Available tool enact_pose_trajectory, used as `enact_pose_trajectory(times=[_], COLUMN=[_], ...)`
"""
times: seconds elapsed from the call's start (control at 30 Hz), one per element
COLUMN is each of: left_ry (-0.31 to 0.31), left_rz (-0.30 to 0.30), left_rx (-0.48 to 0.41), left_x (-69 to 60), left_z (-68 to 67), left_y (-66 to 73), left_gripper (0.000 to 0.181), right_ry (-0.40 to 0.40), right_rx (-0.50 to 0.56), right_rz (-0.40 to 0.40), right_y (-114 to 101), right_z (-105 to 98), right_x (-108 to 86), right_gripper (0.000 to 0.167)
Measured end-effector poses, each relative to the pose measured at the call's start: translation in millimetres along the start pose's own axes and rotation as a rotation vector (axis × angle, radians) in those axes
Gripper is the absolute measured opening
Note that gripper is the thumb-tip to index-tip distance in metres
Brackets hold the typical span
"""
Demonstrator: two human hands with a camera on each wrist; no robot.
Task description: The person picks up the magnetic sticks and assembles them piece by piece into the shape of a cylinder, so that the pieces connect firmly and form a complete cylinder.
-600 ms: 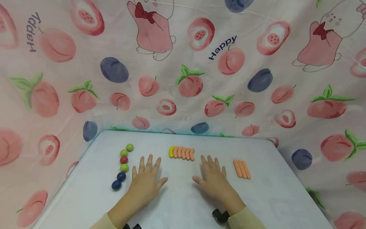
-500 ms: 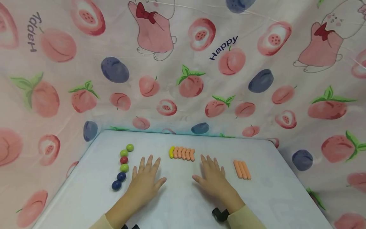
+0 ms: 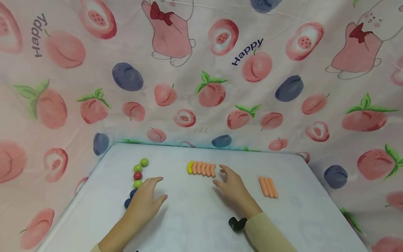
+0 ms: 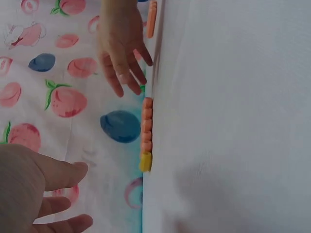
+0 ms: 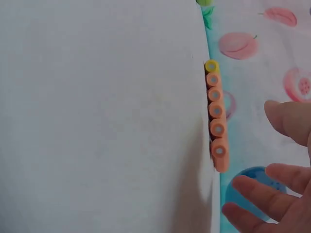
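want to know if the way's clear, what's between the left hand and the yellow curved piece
Only bare white tabletop shows between the left hand and the yellow curved piece in the head view.

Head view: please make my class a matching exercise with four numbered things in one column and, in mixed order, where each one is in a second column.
Column one
1. Small glossy red ball
2. Curved yellow piece
3. Three straight orange sticks
4. Person's left hand

Column two
A. At the left end of a row of curved orange pieces
B. Partly hiding the dark blue round balls
C. To the right of the person's right hand
D. Between two round green balls

Right pairs: 1-D, 2-A, 3-C, 4-B.
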State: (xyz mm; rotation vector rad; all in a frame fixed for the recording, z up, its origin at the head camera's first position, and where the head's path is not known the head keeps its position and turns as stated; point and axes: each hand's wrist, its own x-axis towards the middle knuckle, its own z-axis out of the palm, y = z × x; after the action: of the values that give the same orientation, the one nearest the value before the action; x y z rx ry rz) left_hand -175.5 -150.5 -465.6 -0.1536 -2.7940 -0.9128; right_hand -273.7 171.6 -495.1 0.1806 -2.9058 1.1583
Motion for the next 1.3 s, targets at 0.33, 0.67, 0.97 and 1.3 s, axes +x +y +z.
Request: enact_pose_trajectory(times=[0.33,0.67,0.97,1.3], left_ry=[0.077,0.021,-0.069,-0.117], left_rz=[-0.106,-0.282,-0.395,-0.348], left_rx=[-0.173,-0.222,-0.243,-0.172], left_x=[-13.6,-21.8,-22.2,-25.0], left_z=[-27.5,-47.5,-51.0,-46.9], left_y=[-28.9,-66.0,-84.2,-91.4], left_gripper=[0.051,0.052,0.054,0.044], right_ry=[0.051,0.091,0.122,0.141], right_rx=[0.086,0.083,0.019,-0.017], right_rz=[0.067,0.087,0.115,0.115], right_y=[10,12,6,5], right_z=[9,18,24,23], right_x=[24.9,38.8,39.5,42.4], right_gripper=[0.069,0.059,0.051,0.038])
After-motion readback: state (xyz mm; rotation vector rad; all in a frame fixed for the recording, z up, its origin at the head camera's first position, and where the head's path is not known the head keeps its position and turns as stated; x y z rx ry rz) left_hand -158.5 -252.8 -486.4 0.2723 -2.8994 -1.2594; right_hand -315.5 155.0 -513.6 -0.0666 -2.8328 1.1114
